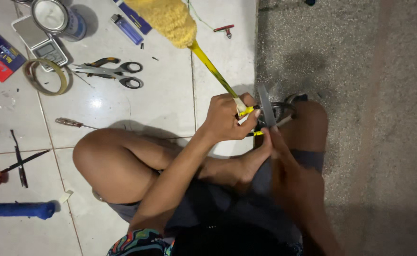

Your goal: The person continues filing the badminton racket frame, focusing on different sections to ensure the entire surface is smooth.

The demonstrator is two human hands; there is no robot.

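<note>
Left hand (227,118): closed round yellow rod (213,71) near its taped end, over lap. Right hand (284,166): gripping blade (266,106), edge against rod end. Yellow tape partly cut; rest unclear. Floor (161,99): scissors (111,71), tape roll (47,76), screwdriver (73,123).

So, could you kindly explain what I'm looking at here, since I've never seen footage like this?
There is one picture, from a camera worn on a person's head, looking down at their own lap and hands. The person sits cross-legged on a tiled floor.

The left hand grips the thin yellow stick of a fluffy yellow duster. The right hand holds a flat grey blade against the stick's end; the rest of the tool is hard to make out.

On the tiles lie scissors, a roll of tape, a small scale, a tin can, a blue lighter and a screwdriver.
</note>
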